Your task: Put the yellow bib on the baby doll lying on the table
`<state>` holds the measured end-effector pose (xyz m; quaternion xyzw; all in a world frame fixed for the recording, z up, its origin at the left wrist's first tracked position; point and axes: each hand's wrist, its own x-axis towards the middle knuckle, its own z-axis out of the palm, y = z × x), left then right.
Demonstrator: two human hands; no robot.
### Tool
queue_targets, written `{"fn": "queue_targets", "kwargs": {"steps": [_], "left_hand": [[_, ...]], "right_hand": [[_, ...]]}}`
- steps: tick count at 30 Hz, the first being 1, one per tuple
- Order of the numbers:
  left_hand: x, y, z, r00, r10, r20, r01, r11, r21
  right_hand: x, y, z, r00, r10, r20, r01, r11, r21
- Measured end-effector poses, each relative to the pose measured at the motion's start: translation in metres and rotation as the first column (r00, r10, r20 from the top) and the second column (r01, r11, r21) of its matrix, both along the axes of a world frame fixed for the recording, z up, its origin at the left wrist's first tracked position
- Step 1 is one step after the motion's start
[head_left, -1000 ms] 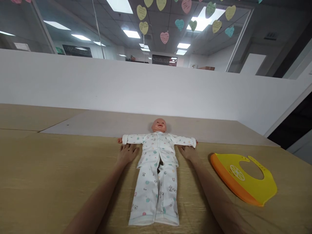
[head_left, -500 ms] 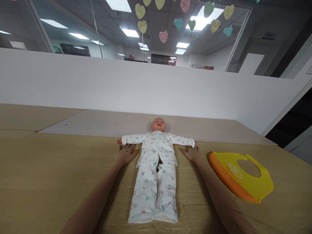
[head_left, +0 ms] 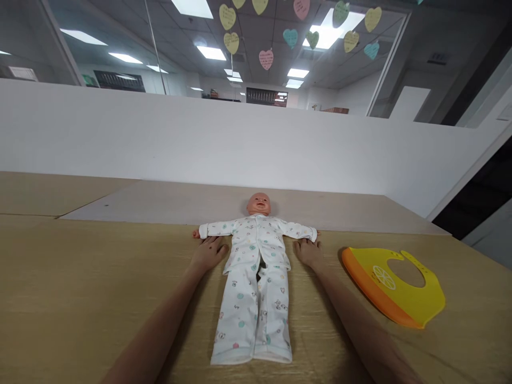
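A baby doll lies on its back on the table, head toward the wall and arms stretched out sideways. It wears a white patterned pajama top and matching pants, with a small dark gap between the two. My left hand rests flat on the table just below the doll's sleeve on the left, holding nothing. Below the opposite sleeve lies my right hand, palm down with fingers stretched out; its fingertips are close to the cuff. Whether they touch the cloth I cannot tell.
To the right lies a yellow bib with an orange pocket edge and a citrus-slice print. A grey board runs along the back of the wooden table. Behind it stand a white wall and a window with heart-shaped notes.
My right hand has shifted slightly left and drawn its fingers closer together; the doll's sleeve end there has moved slightly inward. My left hand stays nearly still. The view has shifted a little.
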<state>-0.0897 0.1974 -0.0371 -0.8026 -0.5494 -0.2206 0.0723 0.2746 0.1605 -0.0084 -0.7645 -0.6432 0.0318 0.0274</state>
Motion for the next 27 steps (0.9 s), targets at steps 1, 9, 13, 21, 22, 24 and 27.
{"fn": "queue_targets", "kwargs": {"steps": [1, 9, 13, 21, 22, 24, 27], "left_hand": [[0.001, -0.001, 0.001, 1.0, 0.001, 0.0, -0.001, 1.0, -0.001], [0.005, -0.006, 0.009, 1.0, 0.011, -0.006, -0.011, 1.0, -0.026], [0.006, -0.008, 0.012, 1.0, 0.03, 0.005, -0.03, 0.999, -0.044], [0.006, -0.007, 0.009, 1.0, 0.023, -0.01, -0.023, 0.999, -0.023], [0.006, -0.007, 0.009, 1.0, 0.025, -0.007, -0.025, 1.0, -0.018], [0.007, -0.006, 0.009, 1.0, 0.024, -0.001, -0.024, 1.0, -0.005], [0.009, -0.007, 0.011, 1.0, 0.006, -0.003, -0.006, 1.0, 0.002]], "right_hand": [[-0.002, -0.001, 0.002, 1.0, -0.001, 0.0, 0.001, 1.0, 0.012], [-0.013, -0.009, 0.011, 1.0, 0.016, 0.007, -0.016, 0.998, 0.069], [-0.01, -0.008, 0.011, 1.0, 0.021, 0.002, -0.021, 0.996, 0.083], [0.019, 0.001, -0.004, 0.999, -0.005, -0.05, 0.009, 0.998, 0.068], [0.021, 0.002, -0.005, 0.998, -0.013, -0.055, 0.017, 0.998, 0.067], [0.023, 0.004, -0.007, 0.998, -0.021, -0.061, 0.025, 0.998, 0.061], [0.02, 0.003, -0.005, 0.998, -0.025, -0.056, 0.027, 0.998, 0.048]]}}
